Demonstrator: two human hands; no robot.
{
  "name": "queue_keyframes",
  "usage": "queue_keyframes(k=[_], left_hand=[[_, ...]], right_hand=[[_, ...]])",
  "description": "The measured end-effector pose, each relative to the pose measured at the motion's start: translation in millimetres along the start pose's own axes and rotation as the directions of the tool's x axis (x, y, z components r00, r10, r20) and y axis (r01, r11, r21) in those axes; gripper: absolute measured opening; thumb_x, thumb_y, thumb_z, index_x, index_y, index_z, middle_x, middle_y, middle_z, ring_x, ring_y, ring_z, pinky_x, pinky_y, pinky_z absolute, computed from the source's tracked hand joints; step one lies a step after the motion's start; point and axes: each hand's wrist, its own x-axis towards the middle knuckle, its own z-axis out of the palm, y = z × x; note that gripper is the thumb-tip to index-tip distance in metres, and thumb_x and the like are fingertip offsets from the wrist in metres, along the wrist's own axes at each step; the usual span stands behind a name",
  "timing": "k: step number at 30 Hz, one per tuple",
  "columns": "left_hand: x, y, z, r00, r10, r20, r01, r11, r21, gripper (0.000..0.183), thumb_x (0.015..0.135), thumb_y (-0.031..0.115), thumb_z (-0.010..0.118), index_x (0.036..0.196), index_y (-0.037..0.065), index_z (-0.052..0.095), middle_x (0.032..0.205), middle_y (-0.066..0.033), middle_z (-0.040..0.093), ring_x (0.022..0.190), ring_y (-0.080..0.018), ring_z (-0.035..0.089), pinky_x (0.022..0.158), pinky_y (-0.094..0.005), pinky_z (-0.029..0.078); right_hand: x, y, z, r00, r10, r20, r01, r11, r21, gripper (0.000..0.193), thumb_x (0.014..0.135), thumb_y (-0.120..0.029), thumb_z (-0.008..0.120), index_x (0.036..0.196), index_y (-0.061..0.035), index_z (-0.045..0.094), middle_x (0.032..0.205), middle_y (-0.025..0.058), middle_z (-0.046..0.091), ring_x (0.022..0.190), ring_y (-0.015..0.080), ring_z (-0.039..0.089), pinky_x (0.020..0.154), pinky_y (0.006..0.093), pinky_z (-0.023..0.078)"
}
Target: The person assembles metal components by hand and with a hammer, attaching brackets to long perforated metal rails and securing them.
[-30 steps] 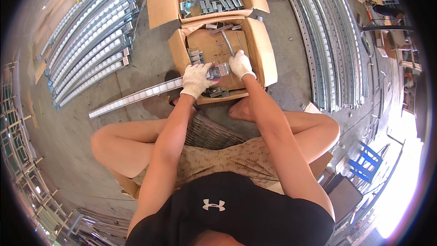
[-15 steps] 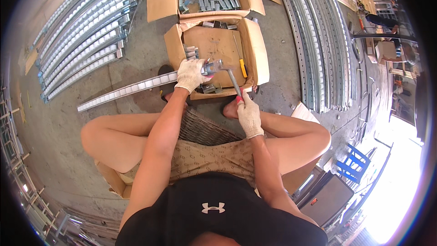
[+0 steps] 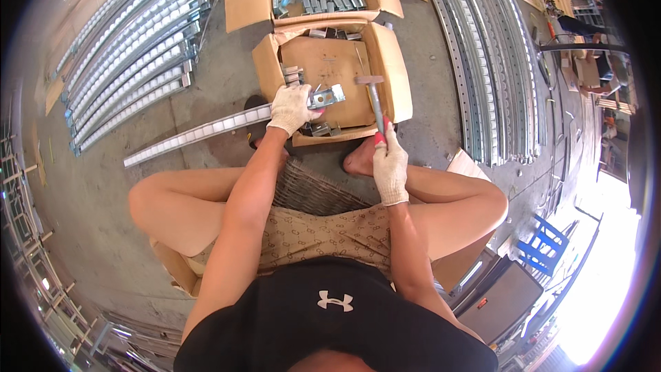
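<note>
My left hand [image 3: 292,107], in a cream knit glove, is closed round the end of a roller track [image 3: 206,128], a metal channel with white rollers that stretches off to the left. A shiny metal bracket [image 3: 326,97] sticks out at that end, just right of the glove. My right hand [image 3: 390,171], gloved too, grips a hammer [image 3: 376,103] by its handle, with pink-red showing at the fingers. The hammer's head is up, right of the bracket and apart from it. Below both lies an open cardboard box [image 3: 390,72] holding some metal brackets [image 3: 323,129].
Behind stands a second cardboard box [image 3: 246,0] with rows of metal brackets [image 3: 334,1]. Stacks of roller tracks [image 3: 138,55] lie on the floor at left, and more metal tracks [image 3: 485,69] at right. A blue plastic stool [image 3: 544,244] is at lower right.
The hammer has lifted off the bracket and swung away to the right, with my right hand shifting slightly right. My left hand keeps its hold on the track.
</note>
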Motion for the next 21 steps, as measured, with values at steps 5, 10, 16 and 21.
queue_keyframes(k=[5,10,16,21], left_hand=[[0.0,-5.4,3.7,0.999,0.048,-0.025,-0.047,0.998,0.034,0.062,0.074,0.054,0.085,0.115,0.011,0.067,0.105,-0.0091,0.073,0.106,-0.0264,0.069,0.095,-0.0421,0.047],[-1.0,-5.3,6.0,0.998,0.062,-0.010,-0.061,0.996,0.068,0.063,0.076,0.054,0.084,0.117,0.011,0.066,0.109,-0.0075,0.073,0.108,-0.0252,0.068,0.096,-0.0415,0.046],[-3.4,-3.6,2.1,1.000,0.016,0.009,-0.017,0.999,0.036,0.064,0.075,0.054,0.084,0.120,0.012,0.067,0.112,-0.0066,0.074,0.109,-0.0247,0.068,0.095,-0.0413,0.046],[-3.1,1.7,5.4,0.997,0.028,-0.072,-0.028,1.000,-0.002,0.068,0.072,0.053,0.087,0.127,0.016,0.068,0.113,-0.0041,0.074,0.110,-0.0234,0.068,0.096,-0.0414,0.046]], right_hand=[[30.3,49.5,17.2,0.991,0.107,0.084,-0.129,0.937,0.325,0.048,0.104,-0.013,0.052,0.151,-0.0076,0.056,0.085,0.0188,0.071,0.067,0.0321,0.067,0.062,0.0407,0.054],[44.4,21.4,5.8,0.777,0.421,0.468,-0.620,0.639,0.455,0.053,0.107,-0.023,0.051,0.159,-0.0164,0.047,0.071,-0.0003,0.055,0.045,0.0073,0.042,0.039,0.0245,0.036],[49.1,21.2,31.9,0.692,0.404,0.598,-0.681,0.641,0.355,0.053,0.107,-0.027,0.055,0.159,-0.0182,0.049,0.069,-0.0008,0.053,0.048,0.0071,0.043,0.038,0.0259,0.035],[32.7,13.9,33.3,0.807,0.335,0.486,-0.533,0.767,0.357,0.049,0.106,-0.021,0.056,0.153,-0.0083,0.055,0.069,0.0014,0.055,0.051,0.0101,0.048,0.044,0.0290,0.039]])
